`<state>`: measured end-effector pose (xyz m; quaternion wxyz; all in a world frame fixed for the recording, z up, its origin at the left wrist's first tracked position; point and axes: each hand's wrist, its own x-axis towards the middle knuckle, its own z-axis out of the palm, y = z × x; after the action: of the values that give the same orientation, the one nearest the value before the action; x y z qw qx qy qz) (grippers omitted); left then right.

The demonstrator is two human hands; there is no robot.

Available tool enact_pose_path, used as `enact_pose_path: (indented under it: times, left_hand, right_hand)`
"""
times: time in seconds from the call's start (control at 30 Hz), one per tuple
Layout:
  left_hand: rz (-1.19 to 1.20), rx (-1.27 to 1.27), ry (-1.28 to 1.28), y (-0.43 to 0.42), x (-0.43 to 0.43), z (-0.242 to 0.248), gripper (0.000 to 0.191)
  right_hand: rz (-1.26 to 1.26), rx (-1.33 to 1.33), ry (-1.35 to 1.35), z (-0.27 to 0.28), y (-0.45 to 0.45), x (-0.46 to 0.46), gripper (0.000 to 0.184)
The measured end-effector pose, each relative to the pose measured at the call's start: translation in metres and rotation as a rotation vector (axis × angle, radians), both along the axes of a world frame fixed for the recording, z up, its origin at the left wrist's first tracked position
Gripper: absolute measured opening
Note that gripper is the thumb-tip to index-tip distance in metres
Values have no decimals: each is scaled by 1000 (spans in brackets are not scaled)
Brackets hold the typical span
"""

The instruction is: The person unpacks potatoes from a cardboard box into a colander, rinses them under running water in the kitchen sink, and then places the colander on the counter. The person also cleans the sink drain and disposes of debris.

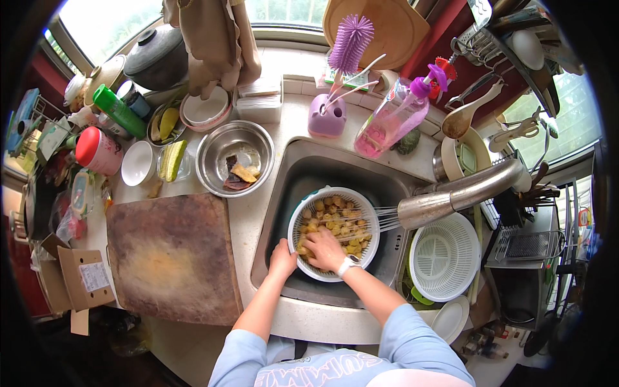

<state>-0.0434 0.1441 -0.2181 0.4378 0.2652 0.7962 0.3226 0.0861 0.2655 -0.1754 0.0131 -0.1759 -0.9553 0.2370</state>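
In the sink [329,157] a white plastic colander [376,227] holds many small yellow-brown food pieces [338,210]; what they are I cannot tell. Water sprays over them from the metal faucet [435,205]. My left hand [283,259] grips the colander's near left rim. My right hand [325,249], with a white watch on the wrist, is down among the pieces, its fingertips partly hidden by them. Left of the sink, a steel bowl [208,167] holds a few dark and yellowish pieces. A second white colander [445,256], which holds nothing, stands right of the sink.
A worn wooden cutting board [169,261] lies left of the sink. Behind it stand a white bowl [138,163] and peeled green gourd pieces [172,161]. A purple brush holder [327,116] and a pink detergent bottle [387,126] stand behind the sink. A cardboard box [82,278] is far left.
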Motion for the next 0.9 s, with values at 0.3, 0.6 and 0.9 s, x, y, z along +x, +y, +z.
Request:
enact_pose_path:
  times: [0.3,0.6,0.9]
  left_hand:
    - [-15,-14,35,3,2,15,28]
    - [1,34,4,5,-1,25,27]
    - [58,46,-99,7,-2,39,26]
  right_hand:
    - [-17,199,-36,15,50,69,41]
    - [-639,-117,-339,-52,69,-11,68]
    - [33,106,-90,8,-11,21,34]
